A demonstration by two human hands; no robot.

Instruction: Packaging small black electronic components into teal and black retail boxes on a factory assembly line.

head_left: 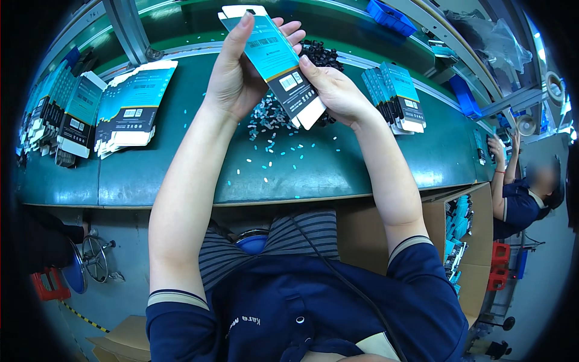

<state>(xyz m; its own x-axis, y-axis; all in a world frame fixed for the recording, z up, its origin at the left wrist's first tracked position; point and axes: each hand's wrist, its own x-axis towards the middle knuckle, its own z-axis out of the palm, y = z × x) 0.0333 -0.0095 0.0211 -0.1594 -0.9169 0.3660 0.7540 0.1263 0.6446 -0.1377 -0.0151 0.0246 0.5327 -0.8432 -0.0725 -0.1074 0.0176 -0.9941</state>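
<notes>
A teal and black carton [271, 57] with white end flaps is held slanted above the green table, between both my hands. My left hand [241, 75] grips its upper part, thumb on the printed face and fingers behind. Around the lower right edge, my right hand [338, 90] closes with its thumb against the side. Whether the carton is flat or opened out is hard to make out. Below it lie scattered small white and teal oblong pieces [265, 123]. Behind my right hand is a heap of small black parts [319, 53], partly hidden.
Stacks of similar cartons [136, 99] stand at the left, and another stack [404, 99] at the right. A cardboard box [476, 241] holding filled packs is beside my right arm. Blue bins [392, 18] are at the back. A co-worker [525, 193] works far right.
</notes>
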